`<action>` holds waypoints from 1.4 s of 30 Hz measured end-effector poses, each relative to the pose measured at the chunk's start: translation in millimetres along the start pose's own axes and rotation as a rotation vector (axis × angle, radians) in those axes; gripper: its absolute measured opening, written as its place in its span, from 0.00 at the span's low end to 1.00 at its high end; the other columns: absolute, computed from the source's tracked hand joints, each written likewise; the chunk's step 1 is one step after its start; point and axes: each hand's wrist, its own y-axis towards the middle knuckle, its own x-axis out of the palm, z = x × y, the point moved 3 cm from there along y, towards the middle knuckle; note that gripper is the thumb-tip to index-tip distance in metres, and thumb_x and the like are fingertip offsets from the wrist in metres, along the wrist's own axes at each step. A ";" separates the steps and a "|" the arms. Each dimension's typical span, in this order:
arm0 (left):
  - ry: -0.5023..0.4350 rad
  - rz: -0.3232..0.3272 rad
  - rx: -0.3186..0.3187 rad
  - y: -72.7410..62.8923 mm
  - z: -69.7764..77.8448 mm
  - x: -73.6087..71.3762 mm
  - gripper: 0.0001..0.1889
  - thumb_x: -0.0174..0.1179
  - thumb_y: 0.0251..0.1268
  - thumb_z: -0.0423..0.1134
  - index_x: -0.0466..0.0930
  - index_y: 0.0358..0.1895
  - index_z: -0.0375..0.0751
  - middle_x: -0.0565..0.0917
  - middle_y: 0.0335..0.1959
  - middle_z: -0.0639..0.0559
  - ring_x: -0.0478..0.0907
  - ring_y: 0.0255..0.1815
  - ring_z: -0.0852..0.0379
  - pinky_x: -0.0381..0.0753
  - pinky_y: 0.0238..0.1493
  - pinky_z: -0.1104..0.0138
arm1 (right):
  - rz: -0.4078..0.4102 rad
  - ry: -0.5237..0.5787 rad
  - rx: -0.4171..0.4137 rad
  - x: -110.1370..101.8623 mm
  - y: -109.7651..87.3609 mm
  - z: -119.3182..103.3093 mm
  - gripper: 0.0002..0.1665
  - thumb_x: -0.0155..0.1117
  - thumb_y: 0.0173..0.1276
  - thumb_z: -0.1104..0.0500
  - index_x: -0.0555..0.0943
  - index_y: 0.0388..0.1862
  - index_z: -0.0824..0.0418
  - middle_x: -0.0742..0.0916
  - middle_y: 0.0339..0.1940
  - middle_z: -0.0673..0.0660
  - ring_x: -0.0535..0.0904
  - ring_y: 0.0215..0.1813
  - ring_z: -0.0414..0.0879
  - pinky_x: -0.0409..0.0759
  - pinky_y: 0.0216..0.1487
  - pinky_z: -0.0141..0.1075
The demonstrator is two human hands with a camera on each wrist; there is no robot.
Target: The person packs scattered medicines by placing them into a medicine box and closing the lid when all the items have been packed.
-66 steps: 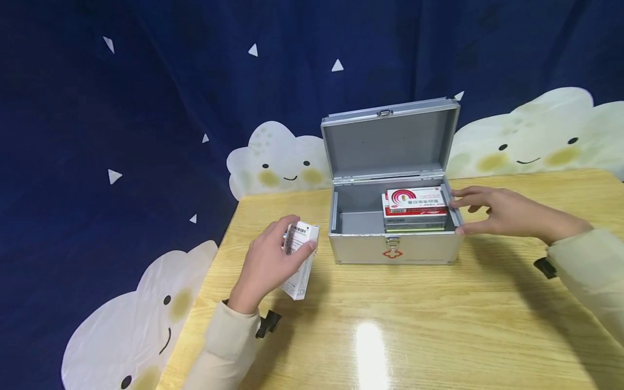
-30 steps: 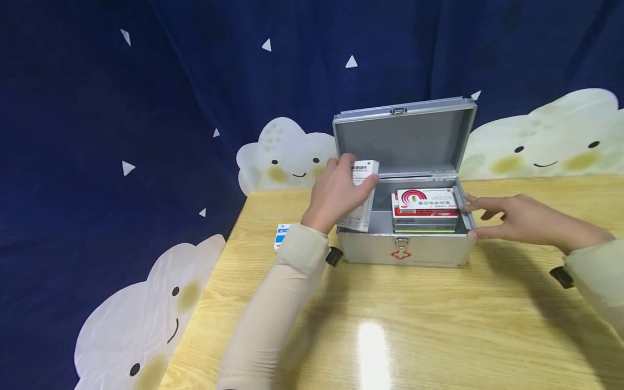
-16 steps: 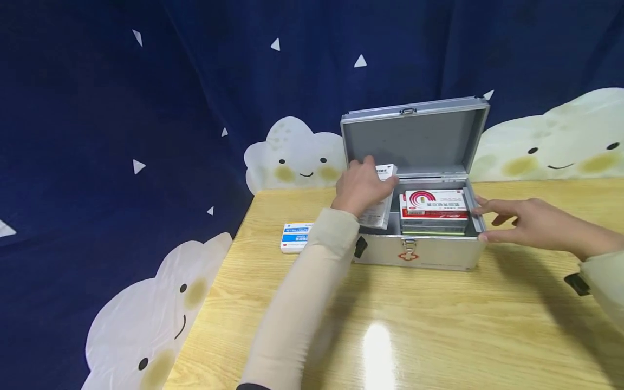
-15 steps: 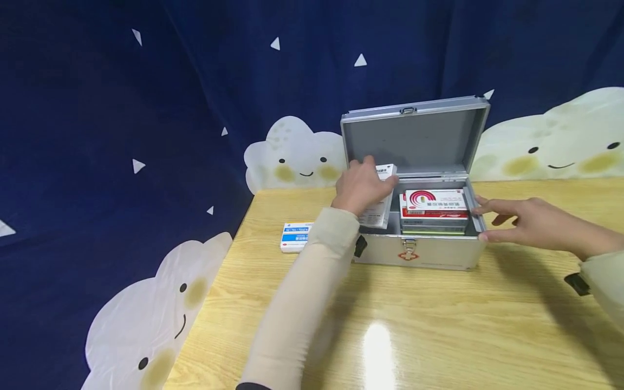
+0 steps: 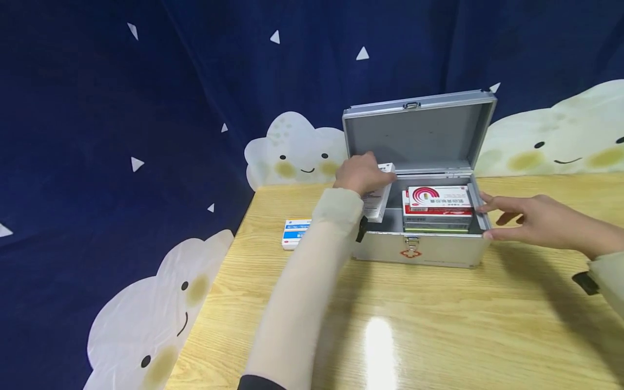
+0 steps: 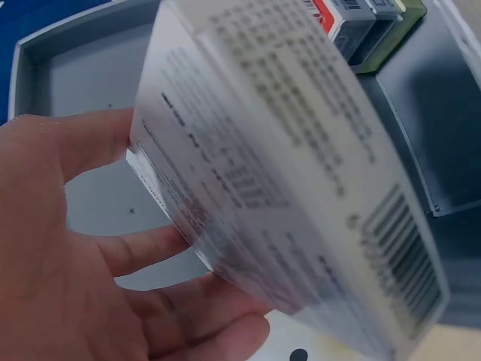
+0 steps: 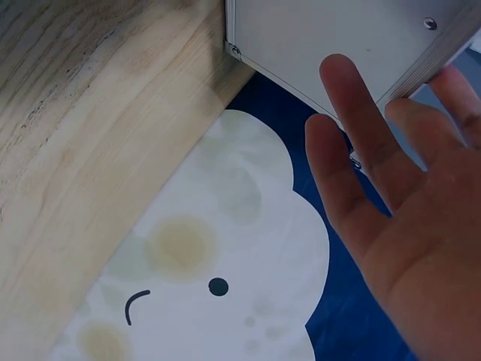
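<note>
My left hand (image 5: 362,172) grips a white medicine box (image 5: 378,199), tilted over the left part of an open silver first-aid case (image 5: 380,248). Up close in the left wrist view, thumb and fingers hold the medicine box (image 6: 225,173) by its edges, its printed side and barcode showing. At the case's right wall, my right hand (image 5: 546,219) touches the rim with thumb and forefinger. The right wrist view has the right hand (image 7: 406,195) with its other fingers fairly straight alongside the case's outer side (image 7: 323,45). Inside, on the right, lies a stack of medicine boxes (image 5: 439,200).
A blue and white medicine box (image 5: 294,234) lies on the wooden table (image 5: 439,325), left of the case and partly behind my left sleeve. The raised lid (image 5: 419,135) leans back near a dark blue curtain (image 5: 170,81) with cloud prints.
My left hand has carried the white medicine box from left of the case to over its left compartment. The blue and white box has come into sight. The right hand stays at the rim.
</note>
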 end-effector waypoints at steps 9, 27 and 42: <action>0.045 -0.060 -0.092 2.5 6.0 5.7 0.27 0.59 0.61 0.65 0.83 0.51 0.48 0.85 0.43 0.55 0.79 0.40 0.58 0.80 0.41 0.67 | -0.025 -0.034 -0.013 -0.7 4.9 -6.5 0.39 0.75 0.57 0.41 0.79 0.65 0.55 0.84 0.62 0.64 0.88 0.43 0.49 0.84 0.41 0.41; 0.112 -0.236 -0.270 -0.8 20.8 1.8 0.18 0.65 0.60 0.57 0.85 0.51 0.56 0.81 0.57 0.59 0.75 0.53 0.61 0.76 0.57 0.71 | -0.066 0.070 0.029 5.0 3.6 -9.2 0.40 0.74 0.58 0.40 0.77 0.66 0.54 0.91 0.42 0.56 0.86 0.41 0.46 0.80 0.35 0.36; 0.012 -0.338 -0.340 3.2 18.0 14.6 0.20 0.68 0.61 0.51 0.84 0.56 0.56 0.80 0.61 0.60 0.78 0.56 0.62 0.79 0.59 0.69 | -0.094 0.086 0.042 7.3 1.8 -9.0 0.43 0.71 0.59 0.38 0.73 0.70 0.54 0.90 0.38 0.48 0.84 0.39 0.40 0.76 0.32 0.32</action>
